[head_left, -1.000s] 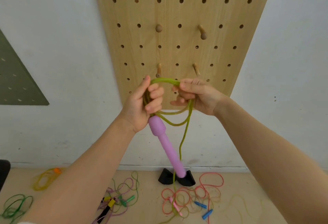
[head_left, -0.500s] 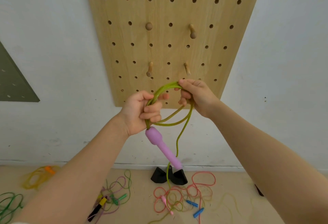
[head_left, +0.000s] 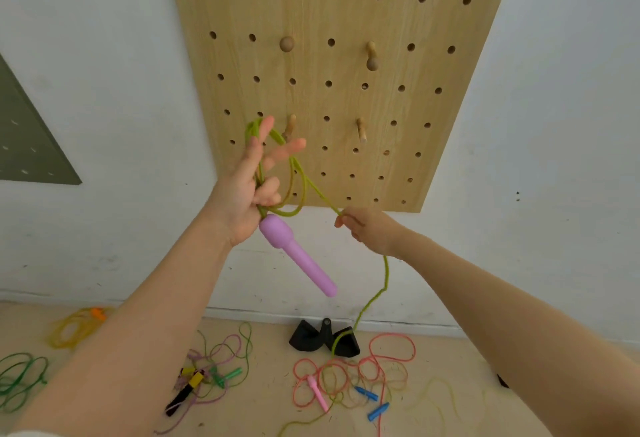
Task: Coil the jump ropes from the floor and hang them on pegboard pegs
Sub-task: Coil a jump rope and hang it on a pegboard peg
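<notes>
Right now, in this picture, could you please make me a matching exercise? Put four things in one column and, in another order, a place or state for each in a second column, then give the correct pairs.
Things:
1. purple handle
2. right hand
3. black object
4. round-tipped peg

Places or states:
A. bare, on the pegboard
B. on the floor by the wall
C. hangs below the left hand
D. pinches the green rope out to the side

Pairs: 1-C, 2-D, 3-B, 4-A
</notes>
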The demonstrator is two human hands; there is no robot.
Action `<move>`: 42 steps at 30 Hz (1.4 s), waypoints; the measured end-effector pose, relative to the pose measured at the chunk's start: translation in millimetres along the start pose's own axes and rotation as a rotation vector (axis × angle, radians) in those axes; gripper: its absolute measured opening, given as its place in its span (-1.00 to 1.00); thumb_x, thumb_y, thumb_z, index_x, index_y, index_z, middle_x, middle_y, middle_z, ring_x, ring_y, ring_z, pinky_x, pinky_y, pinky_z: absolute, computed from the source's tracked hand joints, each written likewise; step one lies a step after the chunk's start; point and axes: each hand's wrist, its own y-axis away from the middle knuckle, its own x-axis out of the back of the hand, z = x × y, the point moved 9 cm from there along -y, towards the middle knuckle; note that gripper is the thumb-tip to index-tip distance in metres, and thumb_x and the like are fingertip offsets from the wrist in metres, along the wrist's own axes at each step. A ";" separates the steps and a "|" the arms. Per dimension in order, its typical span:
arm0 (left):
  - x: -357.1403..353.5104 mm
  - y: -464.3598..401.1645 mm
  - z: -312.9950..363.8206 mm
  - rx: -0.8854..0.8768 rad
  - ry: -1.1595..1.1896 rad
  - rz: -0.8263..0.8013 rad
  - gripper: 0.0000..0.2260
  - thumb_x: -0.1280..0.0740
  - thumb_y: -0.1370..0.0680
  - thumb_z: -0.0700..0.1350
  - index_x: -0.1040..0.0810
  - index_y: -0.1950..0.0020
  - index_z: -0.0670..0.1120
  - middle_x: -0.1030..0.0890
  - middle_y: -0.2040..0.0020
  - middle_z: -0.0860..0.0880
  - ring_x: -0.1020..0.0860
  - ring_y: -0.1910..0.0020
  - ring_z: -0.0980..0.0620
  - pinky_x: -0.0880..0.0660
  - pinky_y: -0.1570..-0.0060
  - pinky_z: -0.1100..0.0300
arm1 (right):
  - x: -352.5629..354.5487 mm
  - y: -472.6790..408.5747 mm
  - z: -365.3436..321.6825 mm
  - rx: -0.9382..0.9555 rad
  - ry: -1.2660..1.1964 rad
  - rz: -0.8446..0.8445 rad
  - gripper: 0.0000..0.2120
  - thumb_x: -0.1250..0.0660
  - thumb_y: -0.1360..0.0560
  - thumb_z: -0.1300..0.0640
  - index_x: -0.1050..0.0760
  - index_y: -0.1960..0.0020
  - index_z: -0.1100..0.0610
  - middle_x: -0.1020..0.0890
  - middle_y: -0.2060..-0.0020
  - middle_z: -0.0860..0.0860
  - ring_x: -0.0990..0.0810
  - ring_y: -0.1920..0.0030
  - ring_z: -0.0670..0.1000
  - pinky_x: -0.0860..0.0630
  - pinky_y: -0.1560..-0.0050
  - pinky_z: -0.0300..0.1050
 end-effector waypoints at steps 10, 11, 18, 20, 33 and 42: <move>11.4 7.2 -27.8 0.091 -0.417 -0.018 -0.65 -0.05 -0.64 0.02 -0.18 -0.42 0.28 -0.61 -0.17 0.01 -0.54 0.09 -0.05 -0.54 0.23 0.22 | -8.4 24.0 -150.9 0.570 0.508 -0.021 -0.87 -0.24 -0.50 0.22 -0.55 0.11 0.21 -0.53 0.25 0.04 -0.48 0.18 0.06 -0.47 0.07 0.03; 13.1 7.5 -25.8 0.087 -0.453 -0.005 -0.66 -0.06 -0.64 0.01 -0.23 -0.39 0.29 -0.63 -0.09 0.04 -0.55 0.12 0.04 -0.51 0.27 0.28 | 0.4 25.5 -157.4 0.593 0.490 0.043 -0.89 -0.26 -0.48 0.20 -0.55 0.16 0.17 -0.50 0.33 -0.01 -0.48 0.26 0.04 -0.49 0.14 0.05; 5.4 11.4 -20.7 0.285 -0.473 -0.175 -0.48 0.07 -0.53 0.31 -0.41 0.18 -0.09 -0.50 0.50 -0.08 -0.16 0.69 0.13 -0.25 0.61 0.32 | 48.2 21.6 -163.0 0.512 0.320 0.410 -0.43 -0.50 -0.31 -0.06 -0.34 -0.17 0.14 -0.43 0.04 -0.01 -0.47 0.16 0.00 -0.43 0.22 -0.10; 1.7 14.0 -26.0 0.391 -0.326 -0.304 -0.39 0.08 -0.41 0.42 -0.37 0.32 -0.11 -0.36 0.58 -0.04 -0.10 0.72 0.19 -0.15 0.65 0.40 | 50.0 17.9 -166.4 0.563 0.271 0.396 -0.37 -0.50 -0.31 -0.07 -0.37 -0.29 0.10 -0.42 -0.09 0.00 -0.47 0.13 -0.13 -0.43 0.13 -0.29; 22.5 8.0 -17.4 0.366 -0.380 -0.203 -0.42 -0.02 -0.36 0.37 -0.46 0.38 -0.12 -0.35 0.58 0.01 -0.25 0.65 0.12 -0.41 0.50 0.25 | 36.0 -3.7 -149.9 0.416 0.174 0.030 -0.61 -0.42 -0.37 -0.11 -0.52 -0.14 0.01 -0.62 0.18 0.10 -0.55 0.23 0.03 -0.46 0.18 -0.09; 12.6 -6.2 -7.9 0.184 -0.172 -0.121 -0.67 -0.22 -0.36 0.18 -0.36 0.27 -0.10 -0.39 0.50 0.04 -0.46 0.49 0.07 -0.58 0.24 0.17 | 55.7 -7.4 -117.2 0.350 -0.661 0.104 -0.89 -0.31 -0.48 0.28 -0.52 0.04 0.11 -0.43 0.34 0.09 -0.40 0.49 -0.11 -0.54 0.37 -0.22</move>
